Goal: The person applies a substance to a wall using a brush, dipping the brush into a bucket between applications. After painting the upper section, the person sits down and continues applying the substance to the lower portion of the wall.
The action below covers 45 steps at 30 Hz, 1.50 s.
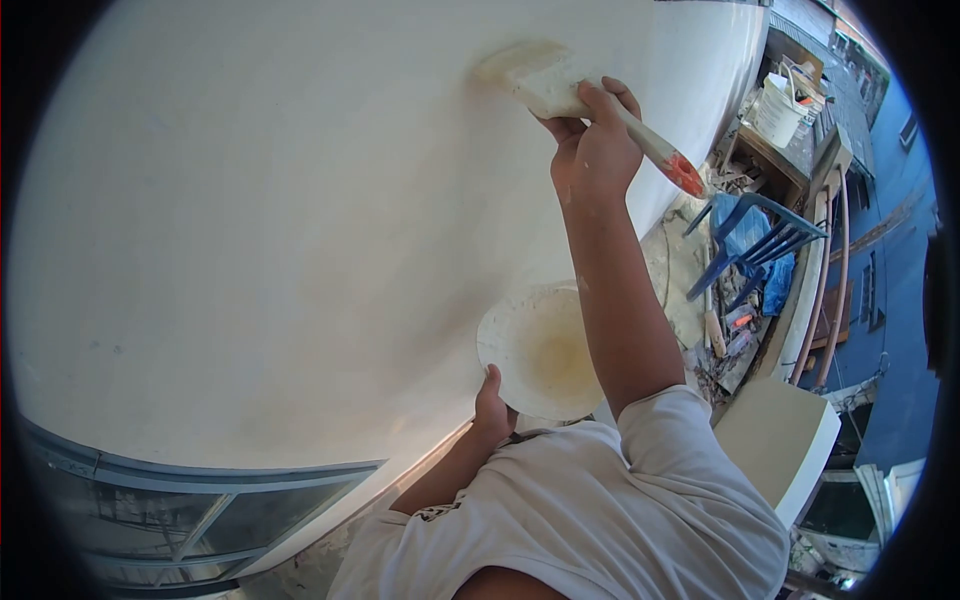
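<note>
- Gripping wide, pale brush (pixel 550 85) in closed right hand (pixel 600 145), upper centre, against smooth wall (pixel 250 200)
- Holding round bowl (pixel 540 350), lower centre, in left hand (pixel 492 408), thumb at rim, other fingers mostly hidden

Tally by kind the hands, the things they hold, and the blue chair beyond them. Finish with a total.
Hands: 2 (left hand, right hand)
Brush, in the right hand: 1
Round container, in the left hand: 1
Blue chair: 1
Total: 5
</note>
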{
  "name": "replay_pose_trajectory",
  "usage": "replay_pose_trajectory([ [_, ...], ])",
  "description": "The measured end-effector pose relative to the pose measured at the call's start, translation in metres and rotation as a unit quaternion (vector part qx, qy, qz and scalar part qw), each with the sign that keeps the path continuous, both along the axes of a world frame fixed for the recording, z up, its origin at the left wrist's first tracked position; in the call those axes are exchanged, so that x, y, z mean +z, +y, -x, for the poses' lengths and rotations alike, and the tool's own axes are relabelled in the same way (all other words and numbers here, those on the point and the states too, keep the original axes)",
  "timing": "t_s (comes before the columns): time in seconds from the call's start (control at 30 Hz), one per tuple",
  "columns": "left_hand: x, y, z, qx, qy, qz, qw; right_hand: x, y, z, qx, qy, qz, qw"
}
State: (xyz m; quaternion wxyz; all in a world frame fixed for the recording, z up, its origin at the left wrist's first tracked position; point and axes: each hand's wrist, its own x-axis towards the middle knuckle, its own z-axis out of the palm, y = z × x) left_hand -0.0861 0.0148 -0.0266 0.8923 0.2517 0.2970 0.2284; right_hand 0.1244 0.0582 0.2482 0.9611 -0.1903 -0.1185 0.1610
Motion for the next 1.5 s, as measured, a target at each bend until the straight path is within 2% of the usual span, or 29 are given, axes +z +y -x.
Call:
replay_pose_trajectory([
  [0.13,0.006,-0.001,0.0,0.005,0.003,-0.008,1.0,0.013,0.011,0.0,-0.015,-0.046,-0.046,0.998],
  [0.27,0.007,0.003,0.003,0.004,0.001,-0.007,1.0,-0.009,0.016,0.001,-0.004,-0.005,0.023,1.0],
  [0.47,0.01,0.0,0.006,-0.005,-0.011,-0.017,1.0,0.019,0.009,-0.002,-0.025,-0.046,-0.062,0.997],
  [0.53,0.012,-0.002,0.007,0.006,-0.001,-0.007,1.0,0.007,0.019,-0.005,-0.024,-0.047,-0.048,0.997],
  [0.63,0.012,-0.002,0.011,0.002,-0.013,-0.007,1.0,-0.023,0.022,-0.006,-0.018,-0.02,0.036,0.999],
  [0.73,0.007,-0.001,0.013,-0.003,-0.006,0.002,1.0,-0.031,0.008,-0.01,-0.02,-0.029,0.043,0.998],
  [0.8,0.008,-0.004,0.013,-0.002,-0.004,-0.001,1.0,-0.011,0.001,-0.002,-0.028,-0.013,0.025,0.999],
  [0.87,0.01,-0.006,0.013,-0.002,0.001,-0.004,1.0,0.003,0.005,0.0,-0.032,-0.059,-0.062,0.996],
  [0.9,0.012,-0.007,0.013,0.0,0.007,0.001,1.0,0.006,0.011,0.0,-0.025,-0.067,-0.062,0.996],
  [1.0,0.012,-0.009,0.016,-0.004,0.009,0.006,1.0,-0.029,0.03,-0.003,-0.011,-0.025,0.004,1.0],
  [1.13,0.011,-0.005,0.02,-0.018,-0.008,0.006,1.0,-0.073,0.012,0.001,-0.017,0.006,0.087,0.996],
  [1.2,0.009,-0.004,0.02,-0.016,-0.013,-0.004,1.0,-0.059,0.003,-0.001,-0.026,0.003,0.071,0.997],
  [1.3,0.005,-0.002,0.022,-0.015,-0.009,-0.01,1.0,-0.022,0.0,0.002,-0.041,-0.033,-0.024,0.998],
  [1.4,0.011,-0.002,0.022,-0.024,-0.007,-0.002,1.0,-0.015,0.017,0.005,-0.025,-0.06,-0.021,0.998],
  [1.43,0.013,-0.002,0.024,-0.029,-0.006,0.003,1.0,-0.032,0.027,0.005,-0.003,-0.012,-0.01,1.0],
  [1.47,0.012,-0.002,0.027,-0.029,-0.006,0.002,1.0,-0.056,0.031,0.004,-0.003,-0.013,-0.011,1.0],
  [1.5,0.009,-0.002,0.029,-0.023,-0.007,-0.002,1.0,-0.082,0.03,0.001,-0.011,0.0,0.04,0.999],
])
